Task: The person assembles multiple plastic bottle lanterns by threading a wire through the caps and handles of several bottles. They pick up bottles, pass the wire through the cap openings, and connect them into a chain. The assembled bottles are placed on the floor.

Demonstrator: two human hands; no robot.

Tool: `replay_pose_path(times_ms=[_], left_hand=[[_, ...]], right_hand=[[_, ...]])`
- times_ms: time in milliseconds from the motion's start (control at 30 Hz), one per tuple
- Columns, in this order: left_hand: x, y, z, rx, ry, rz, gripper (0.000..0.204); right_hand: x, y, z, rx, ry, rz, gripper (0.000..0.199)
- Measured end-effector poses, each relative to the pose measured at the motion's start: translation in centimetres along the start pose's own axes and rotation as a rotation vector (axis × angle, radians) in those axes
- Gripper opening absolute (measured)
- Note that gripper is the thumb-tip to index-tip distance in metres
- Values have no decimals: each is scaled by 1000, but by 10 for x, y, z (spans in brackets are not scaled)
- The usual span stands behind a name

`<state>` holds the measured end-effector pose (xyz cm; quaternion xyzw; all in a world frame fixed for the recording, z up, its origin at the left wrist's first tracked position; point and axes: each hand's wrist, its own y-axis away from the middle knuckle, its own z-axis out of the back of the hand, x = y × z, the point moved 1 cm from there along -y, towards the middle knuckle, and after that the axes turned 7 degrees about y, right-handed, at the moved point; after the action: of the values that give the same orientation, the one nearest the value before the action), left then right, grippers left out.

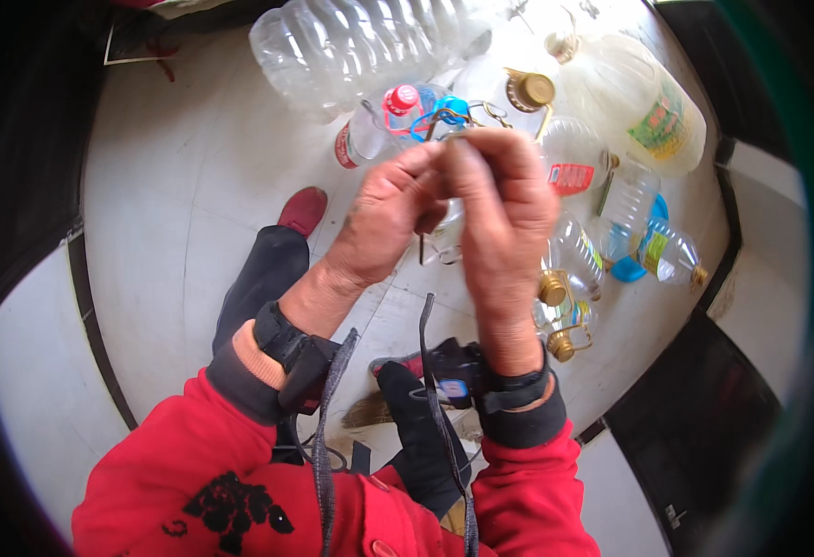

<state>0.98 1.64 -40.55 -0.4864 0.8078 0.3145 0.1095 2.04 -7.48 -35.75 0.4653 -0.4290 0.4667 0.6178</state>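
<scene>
Both hands meet in the upper middle of the head view, fingertips pressed together. My left hand (384, 213) is closed in a pinch, and so is my right hand (511, 209). A thin bronze-coloured wire (442, 114) curls out just above the fingertips, and a dark thin end hangs below them. The fingers hide its middle. Right behind the hands are a bottle's blue cap (452, 109) with a loop handle and a red cap (402, 98) on a clear plastic bottle. A large jug with a gold cap (535, 90) lies close by.
A big ribbed clear bottle (360, 51) lies at the far side. To the right are a large labelled jug (653, 111) and several smaller clear bottles (671, 253) on the pale tiled floor (161, 186). Dark panels edge both sides; my feet are below.
</scene>
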Motion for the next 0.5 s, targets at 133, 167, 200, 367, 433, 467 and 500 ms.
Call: replay_pose_path(times_ms=[133,167,200,367,433,467,500], left_hand=[[2,-5,0,93,60,-40,26],[4,-5,0,108,55,-6,27],[6,-5,0,100,-8,17,28],[14,-6,0,133,-177,36,29],[18,-6,-1,130,-173,36,24],[19,-7,-1,120,-207,56,23],[21,-7,-1,106,-239,73,22]], right_hand=[[-4,-2,0,-125,308,414,8],[-6,-1,0,-134,296,368,7],[-9,1,2,-138,282,324,7],[-22,4,21,-253,387,301,6],[-32,2,32,-312,330,257,7],[-36,2,38,-329,352,264,7],[-40,4,42,-316,281,224,7]])
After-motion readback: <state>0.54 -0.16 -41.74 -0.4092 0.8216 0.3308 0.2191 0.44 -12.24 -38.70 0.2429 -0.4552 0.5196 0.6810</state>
